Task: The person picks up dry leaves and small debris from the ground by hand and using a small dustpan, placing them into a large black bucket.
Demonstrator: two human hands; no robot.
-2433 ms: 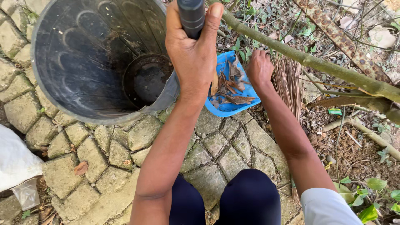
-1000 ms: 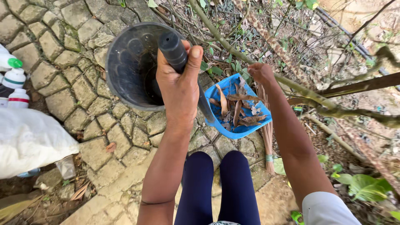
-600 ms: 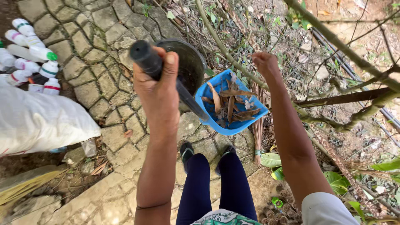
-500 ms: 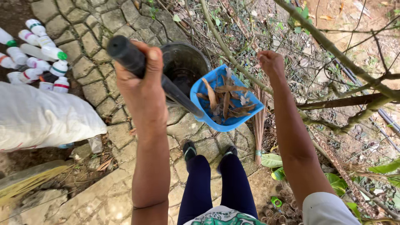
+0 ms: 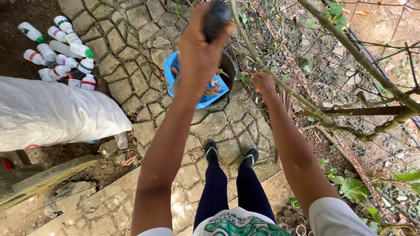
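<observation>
My left hand is raised and wrapped around the black handle of a blue dustpan. The pan holds dry leaves and hangs over the dark round bucket on the paving, hiding most of it. My right hand is closed in a fist just right of the bucket, on the top of a thin-stick broom whose bristles hang below it. Whether the pan touches the bucket's rim is unclear.
A full white sack lies on the left, with several white plastic bottles beyond it. Bare branches and undergrowth crowd the right side. My sandalled feet stand on cobbled paving.
My left hand has raised the handle higher and swung the dustpan left, so it now covers the bucket. The view has pulled back and shifted. My right hand stays by the bucket.
</observation>
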